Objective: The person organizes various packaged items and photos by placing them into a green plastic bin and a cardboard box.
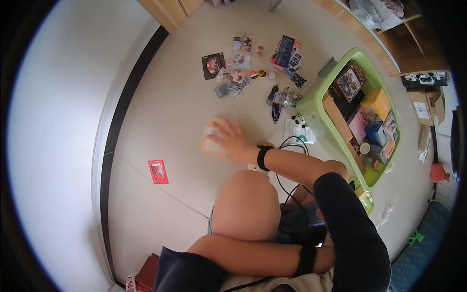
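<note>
Over the middle of the floor, my right hand (232, 140) grips a flat, pale rectangular piece (214, 146), white with orange edges. Motion blurs both, so what kind of thing it is stays unclear. My left hand (329, 250) is tucked low under my right arm, its fingers hidden. On the floor beyond the right hand lie photo cards in clear sleeves (232, 87), a dark square card (214, 65), a pale picture sheet (242, 51) and several round badges (262, 73). A red card (158, 172) lies apart at the left.
At the right stands a green-rimmed plastic bin (315, 114) filled with boxes and small goods. Beside it are a panda figure (299, 120), a white-and-green packet (297, 132) and a black cable (279, 182). A dark booklet (285, 51) lies farther off. My bare knee (247, 204) rises in front.
</note>
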The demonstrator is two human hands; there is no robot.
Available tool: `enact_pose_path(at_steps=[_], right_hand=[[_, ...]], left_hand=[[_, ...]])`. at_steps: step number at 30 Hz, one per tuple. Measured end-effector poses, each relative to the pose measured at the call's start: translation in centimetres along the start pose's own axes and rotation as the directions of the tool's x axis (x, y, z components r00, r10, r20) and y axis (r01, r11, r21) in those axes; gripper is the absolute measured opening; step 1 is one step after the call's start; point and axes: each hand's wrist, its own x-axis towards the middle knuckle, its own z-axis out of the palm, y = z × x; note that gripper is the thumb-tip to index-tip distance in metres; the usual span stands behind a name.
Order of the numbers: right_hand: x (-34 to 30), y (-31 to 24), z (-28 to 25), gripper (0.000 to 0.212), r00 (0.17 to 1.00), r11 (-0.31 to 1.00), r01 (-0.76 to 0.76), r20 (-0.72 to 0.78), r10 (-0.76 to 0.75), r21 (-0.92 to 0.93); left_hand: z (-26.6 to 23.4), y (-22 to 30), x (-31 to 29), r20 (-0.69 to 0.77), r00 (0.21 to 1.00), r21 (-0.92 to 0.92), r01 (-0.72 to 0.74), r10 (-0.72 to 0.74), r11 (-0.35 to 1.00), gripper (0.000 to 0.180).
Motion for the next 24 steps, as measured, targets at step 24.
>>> enact_pose_path(at_steps=[24], right_hand=[[0.7,-1.1,-2.2,0.134,0.957,0.934,-0.289,0.023,0.291,0.21]], left_hand=[[2.1,-3.4,-4.2,0.16,0.889,-0.24,-0.387,0.429,0.89,0.042]])
